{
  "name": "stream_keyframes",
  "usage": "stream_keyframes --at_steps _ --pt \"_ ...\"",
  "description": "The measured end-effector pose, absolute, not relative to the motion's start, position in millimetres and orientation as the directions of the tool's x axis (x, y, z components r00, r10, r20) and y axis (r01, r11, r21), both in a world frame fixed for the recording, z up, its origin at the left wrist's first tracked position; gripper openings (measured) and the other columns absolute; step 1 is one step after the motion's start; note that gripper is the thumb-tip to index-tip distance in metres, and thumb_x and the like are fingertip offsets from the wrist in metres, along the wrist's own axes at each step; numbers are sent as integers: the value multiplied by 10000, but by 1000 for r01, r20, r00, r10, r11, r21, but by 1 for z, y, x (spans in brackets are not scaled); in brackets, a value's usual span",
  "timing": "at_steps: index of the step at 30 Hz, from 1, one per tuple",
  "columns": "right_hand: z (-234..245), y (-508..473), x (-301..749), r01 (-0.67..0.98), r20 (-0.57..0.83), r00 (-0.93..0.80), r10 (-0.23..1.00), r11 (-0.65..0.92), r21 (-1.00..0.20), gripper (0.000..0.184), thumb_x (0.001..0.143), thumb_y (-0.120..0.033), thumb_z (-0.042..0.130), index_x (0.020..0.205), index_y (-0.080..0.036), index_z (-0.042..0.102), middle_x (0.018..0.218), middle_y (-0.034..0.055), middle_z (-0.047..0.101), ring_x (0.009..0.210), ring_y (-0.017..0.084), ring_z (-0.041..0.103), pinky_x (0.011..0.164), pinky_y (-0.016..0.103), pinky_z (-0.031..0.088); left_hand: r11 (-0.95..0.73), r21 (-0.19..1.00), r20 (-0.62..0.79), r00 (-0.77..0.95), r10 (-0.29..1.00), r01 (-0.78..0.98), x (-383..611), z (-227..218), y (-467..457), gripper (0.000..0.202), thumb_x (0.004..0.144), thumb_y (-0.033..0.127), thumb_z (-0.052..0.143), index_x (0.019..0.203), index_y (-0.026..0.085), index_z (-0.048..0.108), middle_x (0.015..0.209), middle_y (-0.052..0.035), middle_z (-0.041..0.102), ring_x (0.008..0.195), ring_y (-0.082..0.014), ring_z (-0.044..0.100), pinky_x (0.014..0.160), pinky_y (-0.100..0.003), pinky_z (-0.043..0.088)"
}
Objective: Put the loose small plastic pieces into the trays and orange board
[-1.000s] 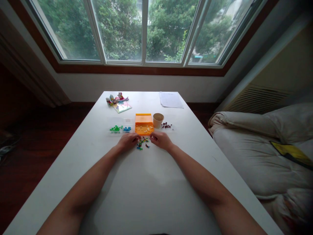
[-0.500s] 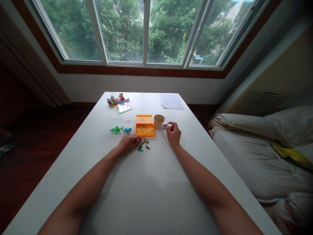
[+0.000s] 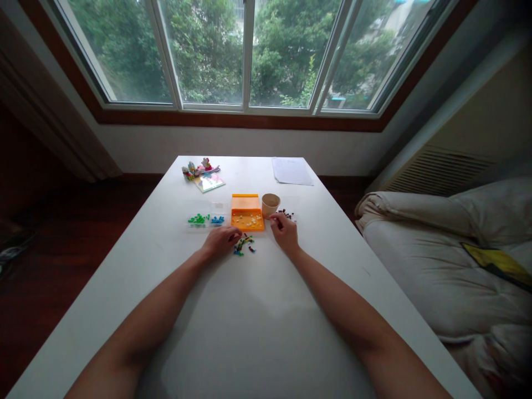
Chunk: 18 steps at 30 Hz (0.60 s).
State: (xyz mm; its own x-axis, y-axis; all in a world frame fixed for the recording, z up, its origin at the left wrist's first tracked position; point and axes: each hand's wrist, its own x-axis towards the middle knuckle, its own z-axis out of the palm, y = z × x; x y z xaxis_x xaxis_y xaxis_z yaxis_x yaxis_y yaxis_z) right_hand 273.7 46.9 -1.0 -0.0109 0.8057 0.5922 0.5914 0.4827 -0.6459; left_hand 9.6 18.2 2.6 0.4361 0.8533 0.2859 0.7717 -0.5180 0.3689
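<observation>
Loose bricks (image 3: pixel 240 246) just beside curled left hand (image 3: pixel 221 240); right hand (image 3: pixel 285 230), fingers bent, near cup (image 3: pixel 271 205); cannot tell either grip.

Multicoloured brick pile (image 3: pixel 239 247); orange box (image 3: pixel 245 203); green bricks (image 3: pixel 198 219); blue bricks (image 3: pixel 217 220); white table (image 3: pixel 249 316).

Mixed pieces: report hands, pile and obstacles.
Left hand at the mixed pieces, grip unclear. Right hand before the cup, any held piece too small to tell. Orange case open just beyond the pile.
</observation>
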Motion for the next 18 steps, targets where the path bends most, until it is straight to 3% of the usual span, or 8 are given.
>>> stream_keyframes --at_steps 11,18 --pt "-5 39 261 567 545 -186 818 542 -620 187 904 -282 517 931 -189 677 654 -13 569 572 120 508 581 223 379 -273 402 359 124 925 874 18 14 20 210 931 315 537 1055 240 689 801 -12 694 729 -166 621 672 -260 402" --pt "-4 39 258 626 476 -274 836 531 -571 205 926 -304 507 950 -207 686 727 14 649 618 135 554 632 232 399 -209 422 310 77 948 882 22 12 23 232 944 335 522 1082 243 685 826 -21 704 754 -184 634 681 -277 408"
